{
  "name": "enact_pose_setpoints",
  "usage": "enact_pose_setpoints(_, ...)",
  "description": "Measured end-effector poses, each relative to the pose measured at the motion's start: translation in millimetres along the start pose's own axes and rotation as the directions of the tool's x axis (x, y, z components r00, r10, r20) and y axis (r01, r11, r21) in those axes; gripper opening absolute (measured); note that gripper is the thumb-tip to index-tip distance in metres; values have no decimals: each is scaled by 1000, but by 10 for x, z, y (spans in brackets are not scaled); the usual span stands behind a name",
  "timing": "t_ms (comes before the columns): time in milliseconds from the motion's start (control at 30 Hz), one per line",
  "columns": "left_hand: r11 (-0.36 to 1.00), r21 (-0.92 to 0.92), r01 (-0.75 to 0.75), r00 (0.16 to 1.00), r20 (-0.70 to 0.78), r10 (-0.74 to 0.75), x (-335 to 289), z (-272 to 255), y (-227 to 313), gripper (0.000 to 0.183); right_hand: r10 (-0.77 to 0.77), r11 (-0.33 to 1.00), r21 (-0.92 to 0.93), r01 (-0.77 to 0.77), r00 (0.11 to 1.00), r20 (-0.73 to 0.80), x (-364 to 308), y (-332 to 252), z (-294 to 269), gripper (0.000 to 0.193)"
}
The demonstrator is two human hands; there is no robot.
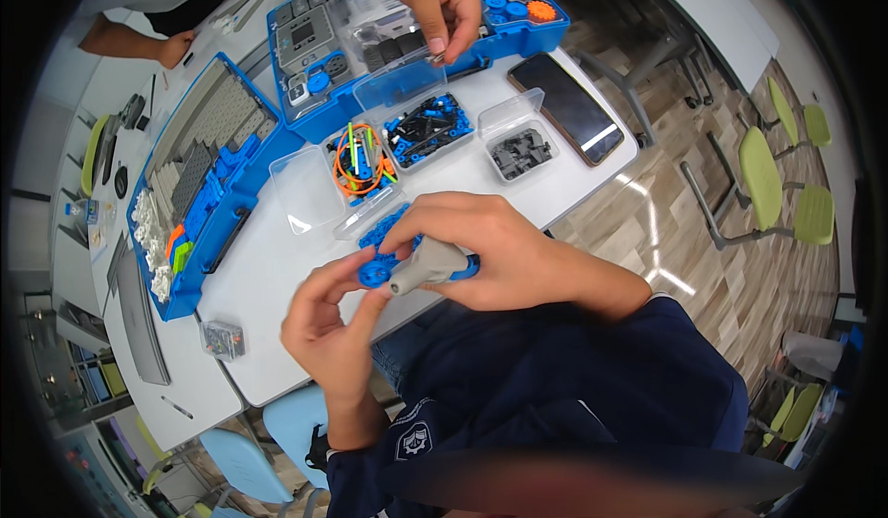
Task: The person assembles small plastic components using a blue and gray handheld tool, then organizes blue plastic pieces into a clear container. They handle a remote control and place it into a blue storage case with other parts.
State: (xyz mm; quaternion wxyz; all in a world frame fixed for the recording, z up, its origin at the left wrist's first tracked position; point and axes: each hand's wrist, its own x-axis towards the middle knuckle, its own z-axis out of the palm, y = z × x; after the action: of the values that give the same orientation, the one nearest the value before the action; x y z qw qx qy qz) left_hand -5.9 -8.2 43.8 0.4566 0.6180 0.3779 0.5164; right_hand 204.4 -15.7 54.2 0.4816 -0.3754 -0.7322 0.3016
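My left hand point(326, 322) has its thumb and fingers pinched on a small round blue wheel-like piece point(375, 271). From the right, my right hand point(486, 245) grips a grey tapered hand tool with a blue end point(427, 266); its exact kind does not show. The tool's narrow tip points left, close by the blue piece, and I cannot tell whether they touch. Just beyond my fingers, a clear box of small blue pieces point(381, 231) is partly hidden by my right hand.
Clear boxes hold black and blue pegs point(427, 131), coloured bands point(363, 162) and dark grey parts point(523, 154). A phone point(569, 109) lies at the table's right edge. Blue trays point(211, 227) stand left and behind. Another person's hand point(439, 9) reaches over the far tray.
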Motion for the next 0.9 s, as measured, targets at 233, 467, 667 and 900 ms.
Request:
enact_pose_setpoints(233,784,432,-446,894,168,417,76,340,127,38,18,1000,-3,-18,1000,5,-86,-103,-219,37)
enact_pose_setpoints(467,813,374,-446,895,197,400,101,477,207,44,18,959,-265,-99,957,-290,30,10,-1196,21)
enact_pose_setpoints(667,817,305,-490,852,365,375,41,539,145,38,316,791,-415,-449,881,-351,771,834,-1979,19)
enact_pose_setpoints(900,795,354,-492,841,429,329,-59,382,71,31,264,631,-658,-411,911,-315,986,1310,-2091,29)
